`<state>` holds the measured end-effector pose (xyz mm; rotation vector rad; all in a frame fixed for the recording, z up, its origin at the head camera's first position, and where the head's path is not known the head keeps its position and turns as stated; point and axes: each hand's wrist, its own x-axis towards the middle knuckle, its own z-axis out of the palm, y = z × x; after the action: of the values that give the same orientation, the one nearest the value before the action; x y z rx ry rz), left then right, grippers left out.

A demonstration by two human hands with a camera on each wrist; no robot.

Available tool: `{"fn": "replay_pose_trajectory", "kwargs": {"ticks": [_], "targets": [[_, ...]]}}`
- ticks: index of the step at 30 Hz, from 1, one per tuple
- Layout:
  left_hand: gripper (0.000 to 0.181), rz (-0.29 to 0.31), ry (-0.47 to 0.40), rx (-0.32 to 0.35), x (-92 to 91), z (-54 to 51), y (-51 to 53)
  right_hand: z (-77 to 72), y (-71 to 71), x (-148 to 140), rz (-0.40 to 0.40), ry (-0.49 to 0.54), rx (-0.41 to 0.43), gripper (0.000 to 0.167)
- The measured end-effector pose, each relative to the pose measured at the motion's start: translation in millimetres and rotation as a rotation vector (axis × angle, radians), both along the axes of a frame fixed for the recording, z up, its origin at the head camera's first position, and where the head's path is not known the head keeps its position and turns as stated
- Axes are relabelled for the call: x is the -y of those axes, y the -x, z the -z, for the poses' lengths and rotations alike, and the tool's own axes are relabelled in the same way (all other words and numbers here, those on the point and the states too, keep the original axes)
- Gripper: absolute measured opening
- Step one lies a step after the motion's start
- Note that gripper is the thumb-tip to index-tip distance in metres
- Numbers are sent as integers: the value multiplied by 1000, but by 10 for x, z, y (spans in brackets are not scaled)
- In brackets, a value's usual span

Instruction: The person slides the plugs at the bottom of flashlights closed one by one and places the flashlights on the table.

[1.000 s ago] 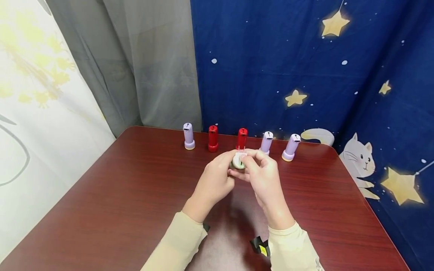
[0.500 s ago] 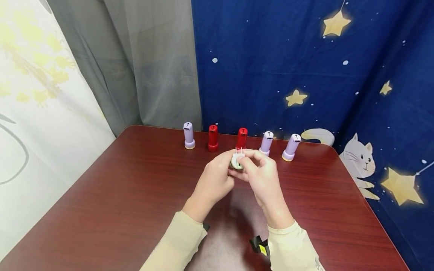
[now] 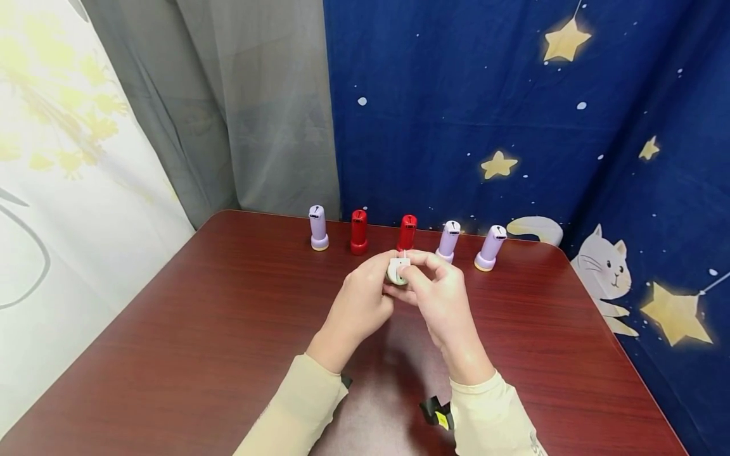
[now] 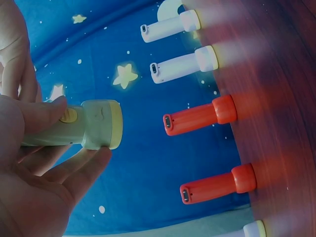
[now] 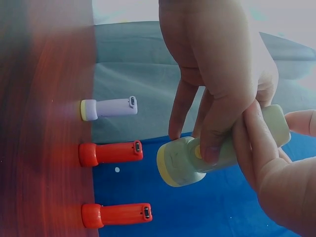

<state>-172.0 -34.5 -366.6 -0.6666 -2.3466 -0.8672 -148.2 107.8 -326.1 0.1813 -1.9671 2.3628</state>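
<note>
A pale green flashlight [image 3: 395, 273] with a yellow lens rim is held between both hands above the table, tail end up. My left hand [image 3: 359, 301] grips its body; in the left wrist view its thumb lies at the yellow button [image 4: 69, 115]. My right hand [image 3: 446, 304] holds the tail end, thumb pressing on its top face. Two thin metal prongs [image 3: 404, 254] stick out at that end. In the right wrist view the flashlight head [image 5: 177, 162] points toward the table, and fingers cover much of the body.
Along the table's [image 3: 228, 316] far edge stand several flashlights lens down: a lilac one [image 3: 317, 227] at left, red ones [image 3: 358, 232] in the middle, more lilac ones [image 3: 490, 248] at right. A black strap with a yellow tag [image 3: 441, 419] lies by the right sleeve. Curtains hang behind.
The prongs show shorter above the flashlight's tail than a second ago. The tail end has shifted slightly left in the fingers. Both hands stay nearly in place.
</note>
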Motion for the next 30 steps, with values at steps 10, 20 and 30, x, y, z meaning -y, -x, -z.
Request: {"fn": "replay_pose_trajectory", "kwargs": {"ticks": [10,20,30], "targets": [[56,2,-24,-9,19,20,23,3,-13,5,-59,31,-7,40],[57,0,-29,13,26,28,13,4,-40,10,-75,46,-9,41],[58,-5,-18,27,24,29,19,24,-40,21,-65,42,-11,39]]}}
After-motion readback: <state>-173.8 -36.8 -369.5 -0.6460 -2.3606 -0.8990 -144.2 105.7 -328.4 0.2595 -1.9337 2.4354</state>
